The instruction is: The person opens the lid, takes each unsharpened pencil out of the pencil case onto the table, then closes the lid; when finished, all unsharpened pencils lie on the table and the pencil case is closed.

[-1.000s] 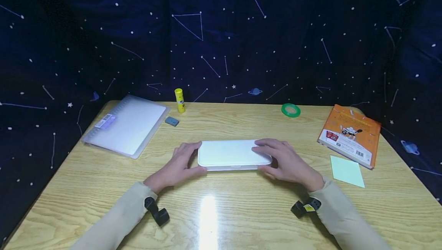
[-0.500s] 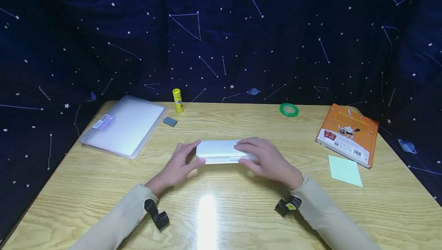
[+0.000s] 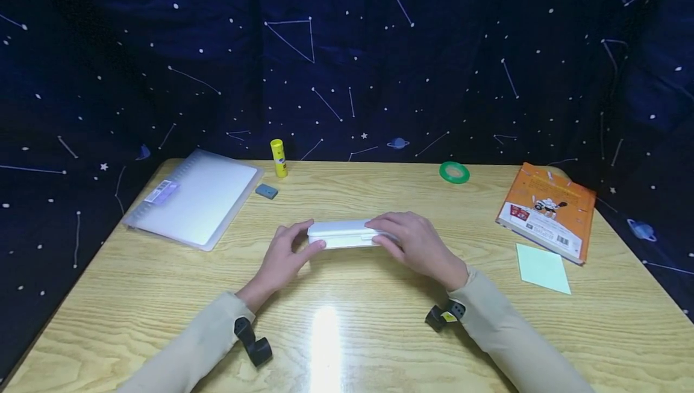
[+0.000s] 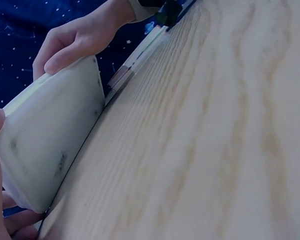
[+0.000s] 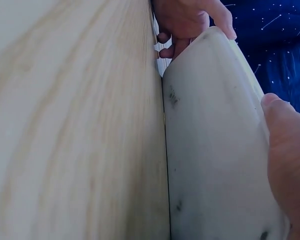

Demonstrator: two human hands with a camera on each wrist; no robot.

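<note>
Between both hands is a white pencil case (image 3: 344,235), lidded, with rounded corners. It is tipped up, its near side raised and its far long edge down at the table. The wrist views show its scuffed underside (image 4: 55,132) with dark smudges. My left hand (image 3: 284,257) grips the left end, thumb on the near side and fingers behind. Near the right end, my right hand (image 3: 417,245) holds it with the thumb (image 5: 277,107) at the raised edge and fingers over the lid. The case's right end is hidden behind that hand.
A clear-covered ring binder (image 3: 203,200) lies at left, beside a yellow glue stick (image 3: 279,158) and a grey eraser (image 3: 266,191). Green tape (image 3: 446,176) sits at the back right. An orange book (image 3: 547,212) and pale green sticky notes (image 3: 544,268) lie at right.
The case has been tipped up from lying flat, its near side rising. My right hand has moved left along with it; my left hand has stayed at the left end.
</note>
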